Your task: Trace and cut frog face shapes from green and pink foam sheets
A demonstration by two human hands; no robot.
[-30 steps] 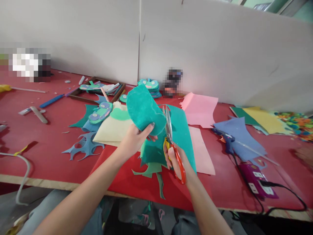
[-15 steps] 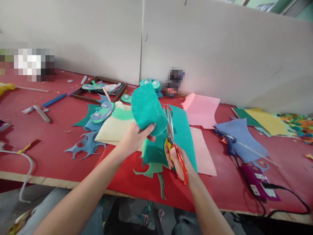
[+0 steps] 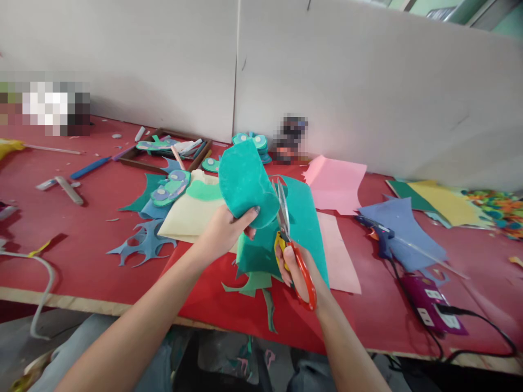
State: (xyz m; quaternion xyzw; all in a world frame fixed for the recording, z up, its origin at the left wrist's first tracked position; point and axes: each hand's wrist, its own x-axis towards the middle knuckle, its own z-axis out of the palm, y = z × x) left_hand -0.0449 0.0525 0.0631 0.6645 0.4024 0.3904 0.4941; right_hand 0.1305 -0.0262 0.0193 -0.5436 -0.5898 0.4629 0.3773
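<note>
My left hand (image 3: 232, 226) pinches the lower edge of a teal felt piece (image 3: 247, 182) with one rounded side, held up over the table. Wrapped around the red and yellow handles of a pair of scissors (image 3: 283, 209) is my right hand (image 3: 298, 267). The blades point upward, slightly apart, close to the right edge of the felt piece; I cannot tell whether they touch it. Beneath both hands lies a larger teal felt sheet (image 3: 308, 228) with cut-out curves. Green felt scraps (image 3: 255, 282) stick out below it.
Left are a cream sheet (image 3: 183, 218), blue felt scraps (image 3: 149, 242) and a wooden tray (image 3: 134, 161) of markers. On the right lie pink sheets (image 3: 337, 185), a glue gun (image 3: 379, 234) on blue felt and a purple power strip (image 3: 433, 305) with cables. A white wall panel (image 3: 368, 81) stands behind.
The teal felt piece and my left hand have dipped very slightly. The scissors stay beside its right edge, their blades nearly unchanged.
</note>
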